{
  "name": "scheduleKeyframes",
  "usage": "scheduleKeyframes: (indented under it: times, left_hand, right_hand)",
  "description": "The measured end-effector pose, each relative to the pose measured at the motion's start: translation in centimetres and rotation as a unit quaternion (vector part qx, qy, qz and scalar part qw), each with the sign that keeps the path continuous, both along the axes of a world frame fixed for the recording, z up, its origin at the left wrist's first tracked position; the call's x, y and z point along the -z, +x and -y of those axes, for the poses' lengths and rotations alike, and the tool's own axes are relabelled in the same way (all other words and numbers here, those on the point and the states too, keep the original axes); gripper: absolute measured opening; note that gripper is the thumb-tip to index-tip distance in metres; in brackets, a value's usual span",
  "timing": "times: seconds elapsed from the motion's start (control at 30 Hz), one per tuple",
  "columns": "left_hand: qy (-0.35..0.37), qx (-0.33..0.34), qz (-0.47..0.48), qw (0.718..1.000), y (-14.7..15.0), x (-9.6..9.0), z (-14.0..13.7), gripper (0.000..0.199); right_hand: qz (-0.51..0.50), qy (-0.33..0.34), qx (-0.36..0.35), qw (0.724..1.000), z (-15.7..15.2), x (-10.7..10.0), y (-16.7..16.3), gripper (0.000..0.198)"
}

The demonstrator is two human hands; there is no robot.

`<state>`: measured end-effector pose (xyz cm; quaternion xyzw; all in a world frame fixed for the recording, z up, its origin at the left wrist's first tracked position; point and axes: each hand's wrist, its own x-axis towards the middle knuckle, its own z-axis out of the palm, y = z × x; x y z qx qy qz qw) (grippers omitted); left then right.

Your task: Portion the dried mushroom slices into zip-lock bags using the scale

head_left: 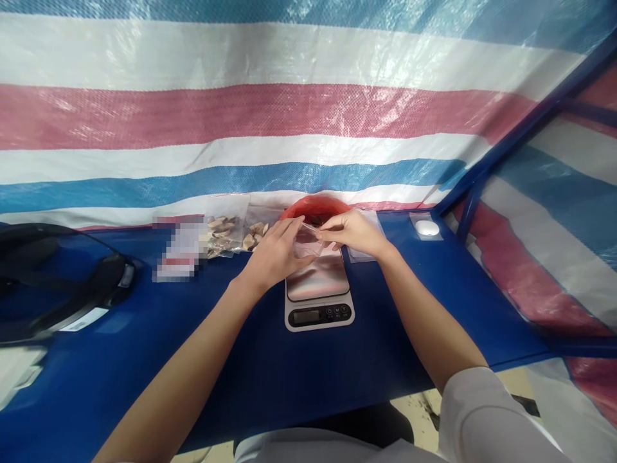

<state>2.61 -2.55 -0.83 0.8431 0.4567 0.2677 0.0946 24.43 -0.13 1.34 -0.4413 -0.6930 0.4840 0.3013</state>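
Note:
Over a kitchen scale [318,283], both hands are at a small clear plastic bag [308,243]. My left hand [274,254] holds the bag's left side, its fingers stretched along the far side and its thumb near the front. The right upper edge of the bag is pinched between the thumb and fingers of my right hand [354,233]. The scale has a shiny metal plate and a dark display whose reading I cannot make out. Just behind the hands sits a red plastic bag [315,206], its contents mostly hidden.
Clear bags of dried brown and cream slices [224,235] lie left of the hands. Flat clear bags [364,254] are under the right wrist. A white mouse [427,228] rests at the back right of the blue table [380,360]. Black headgear [91,289] lies left.

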Motion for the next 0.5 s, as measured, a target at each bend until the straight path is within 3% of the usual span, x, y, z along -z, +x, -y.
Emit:
scheduleKeyframes:
  times: [0.1, 0.33, 0.43, 0.5]
  left_hand:
    - [0.017, -0.005, 0.013, 1.000, -0.1, 0.3, -0.1, 0.063]
    - [0.039, -0.020, 0.047, 0.998, -0.1, 1.2, -0.5, 0.064]
    - [0.023, -0.020, 0.064, 0.997, 0.0, 1.3, -0.6, 0.067]
    - [0.016, -0.020, 0.074, 0.997, 0.0, 1.4, -0.6, 0.066]
  right_hand:
    - [0.023, 0.031, 0.010, 0.999, -0.1, -0.2, 0.4, 0.024]
    - [0.096, 0.195, 0.033, 0.975, 1.9, -3.1, 0.1, 0.019]
    - [0.150, 0.230, 0.023, 0.961, 2.5, -3.7, -1.5, 0.017]
    - [0.165, 0.217, 0.004, 0.962, 2.6, -3.9, -2.6, 0.014]
